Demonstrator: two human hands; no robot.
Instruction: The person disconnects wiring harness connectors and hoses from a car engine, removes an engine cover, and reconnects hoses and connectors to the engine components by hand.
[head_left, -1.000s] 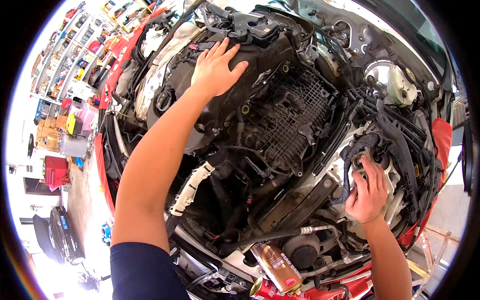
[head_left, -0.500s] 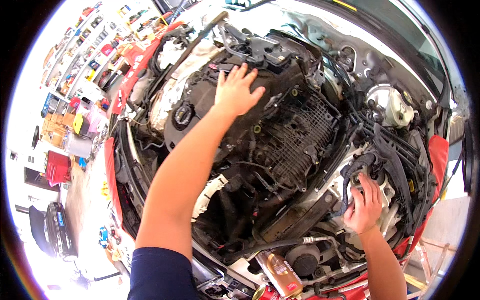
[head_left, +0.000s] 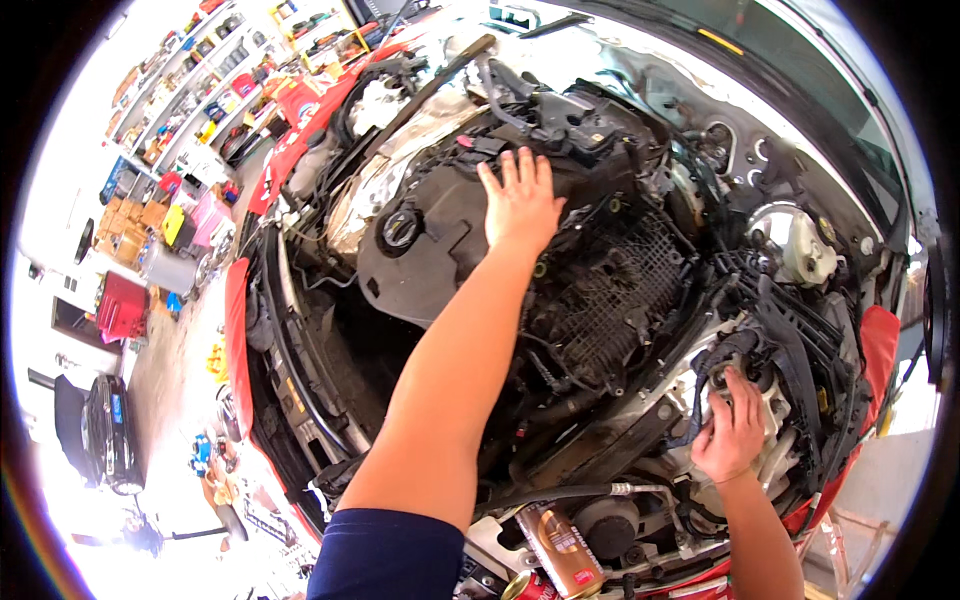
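My left hand (head_left: 525,208) lies with its fingers spread on the black engine cover (head_left: 420,275), close to the dark hoses and brackets at the engine's far side. The round oil filler cap (head_left: 401,231) sits to its left. At the right of the engine bay, my right hand (head_left: 733,435) rests with fingers stretched forward over a pale housing. Its fingertips meet the edge of a dark wrapped hose (head_left: 722,352), and its thumb is apart from them. Neither hand shows anything held. My left forearm covers part of the engine's near side.
A bronze-coloured flat container (head_left: 560,548) and a red can (head_left: 527,587) stand at the front edge. A ribbed grid-like black part (head_left: 628,295) and a white fluid reservoir (head_left: 806,258) lie to the right. Red covers (head_left: 237,310) drape the fenders. Shelves and a dark car (head_left: 112,435) stand left.
The view has shifted, so the engine bay sits farther right and lower. My left arm has swung right and now hides the pale curved part seen before. Both hands stay near the same places.
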